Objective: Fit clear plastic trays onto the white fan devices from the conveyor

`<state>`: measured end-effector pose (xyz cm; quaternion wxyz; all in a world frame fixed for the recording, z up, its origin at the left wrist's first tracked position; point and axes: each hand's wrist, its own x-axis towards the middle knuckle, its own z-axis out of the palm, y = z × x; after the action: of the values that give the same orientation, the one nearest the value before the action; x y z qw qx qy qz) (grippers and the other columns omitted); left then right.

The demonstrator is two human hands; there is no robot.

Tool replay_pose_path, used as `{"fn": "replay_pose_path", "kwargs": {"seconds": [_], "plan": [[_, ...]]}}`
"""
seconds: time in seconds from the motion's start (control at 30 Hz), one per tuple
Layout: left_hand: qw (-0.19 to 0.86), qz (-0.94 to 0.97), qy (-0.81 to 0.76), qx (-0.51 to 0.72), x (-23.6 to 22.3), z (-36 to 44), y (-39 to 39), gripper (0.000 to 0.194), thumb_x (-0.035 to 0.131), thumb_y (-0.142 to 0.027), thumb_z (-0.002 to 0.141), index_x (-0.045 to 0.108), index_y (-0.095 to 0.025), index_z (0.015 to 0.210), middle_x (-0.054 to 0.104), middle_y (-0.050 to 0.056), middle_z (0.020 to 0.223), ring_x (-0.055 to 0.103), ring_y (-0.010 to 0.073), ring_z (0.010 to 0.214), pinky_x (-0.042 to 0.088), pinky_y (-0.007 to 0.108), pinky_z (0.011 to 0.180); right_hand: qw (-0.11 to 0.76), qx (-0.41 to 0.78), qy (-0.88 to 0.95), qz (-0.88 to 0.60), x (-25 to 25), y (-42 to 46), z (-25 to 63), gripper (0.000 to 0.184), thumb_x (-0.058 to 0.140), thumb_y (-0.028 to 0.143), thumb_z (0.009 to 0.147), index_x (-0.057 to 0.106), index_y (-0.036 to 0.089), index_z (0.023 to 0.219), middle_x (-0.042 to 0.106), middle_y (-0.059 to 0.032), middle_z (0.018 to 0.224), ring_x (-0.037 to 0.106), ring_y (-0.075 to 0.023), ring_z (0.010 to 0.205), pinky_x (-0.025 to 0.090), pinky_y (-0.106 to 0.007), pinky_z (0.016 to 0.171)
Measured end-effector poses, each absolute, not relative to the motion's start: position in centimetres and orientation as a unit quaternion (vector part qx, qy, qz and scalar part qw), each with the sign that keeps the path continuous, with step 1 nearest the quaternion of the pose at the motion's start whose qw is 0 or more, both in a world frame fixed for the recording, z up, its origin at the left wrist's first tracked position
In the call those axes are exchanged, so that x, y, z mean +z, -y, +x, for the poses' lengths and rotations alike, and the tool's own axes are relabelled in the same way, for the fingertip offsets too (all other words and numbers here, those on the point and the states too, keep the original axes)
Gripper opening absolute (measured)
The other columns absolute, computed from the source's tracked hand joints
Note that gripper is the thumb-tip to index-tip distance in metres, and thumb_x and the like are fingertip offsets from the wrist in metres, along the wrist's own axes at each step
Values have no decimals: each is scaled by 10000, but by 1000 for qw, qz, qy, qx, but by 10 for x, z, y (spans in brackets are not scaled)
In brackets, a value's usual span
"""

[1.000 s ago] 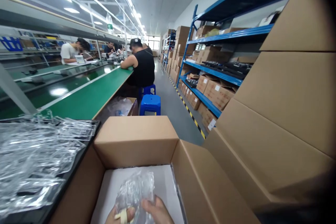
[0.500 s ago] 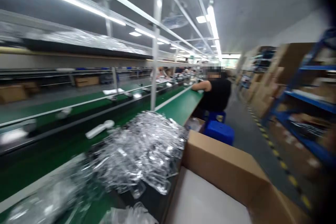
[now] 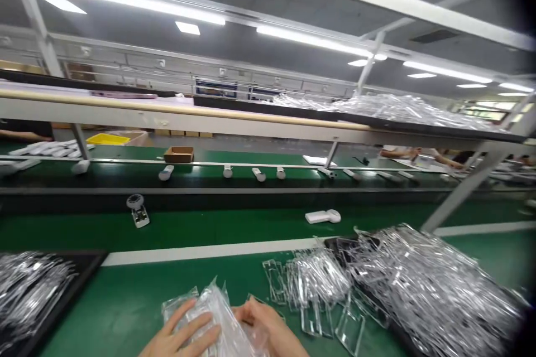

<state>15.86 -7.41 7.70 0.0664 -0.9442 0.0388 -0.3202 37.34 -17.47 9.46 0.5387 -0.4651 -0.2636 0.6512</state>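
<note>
Both my hands are at the bottom of the view, on a transparent plastic bag [image 3: 213, 312] that is crumpled between them. My left hand [image 3: 184, 329] presses on the bag from the left, and my right hand [image 3: 268, 323] holds its other side. They sit above a green work bench [image 3: 125, 279]. Just right of my right hand lies a loose heap of transparent plastic sleeves [image 3: 314, 284], and a larger heap [image 3: 431, 284] rises beyond it. On the left, a black tray [image 3: 79, 273] holds more of this plastic.
Beyond the bench runs a green conveyor carrying a white handheld device [image 3: 322, 216] and a small white-and-black device [image 3: 138, 212]. A far belt carries several white items. A co-worker's arms [image 3: 422, 156] show far right. More plastic lies on a high shelf [image 3: 389, 109].
My view has swung left from the cardboard box and shelving to the green bench. My hands and the bag are now over the bench, no longer inside the box.
</note>
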Motion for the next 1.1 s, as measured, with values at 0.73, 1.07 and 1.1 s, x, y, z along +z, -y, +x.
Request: {"fn": "replay_pose_path", "kwargs": {"seconds": [0.73,1.07,1.1], "plan": [[66,-993,30,-92,-4,172,5,828,516,86,638,356,-281,1363,335,48,1466,313,272,1336,284,507,1070,462,476,268,-699,23,102,453,306,461,432,599,638,190,660,612,-42,695,563,-213,724,395,-313,706],[54,-992,107,-39,13,145,35,880,461,69,616,316,-327,1388,304,13,1483,277,257,1354,159,486,1110,404,393,391,-728,35,111,485,426,475,497,725,608,230,1030,580,-48,793,530,-251,794,381,-357,743],[44,-990,124,-48,15,146,39,850,457,50,641,317,-331,1388,318,10,1477,283,250,1352,177,472,1107,405,404,395,-719,37,114,481,470,464,479,747,557,239,1140,570,-27,759,534,-233,738,391,-333,682]]}}
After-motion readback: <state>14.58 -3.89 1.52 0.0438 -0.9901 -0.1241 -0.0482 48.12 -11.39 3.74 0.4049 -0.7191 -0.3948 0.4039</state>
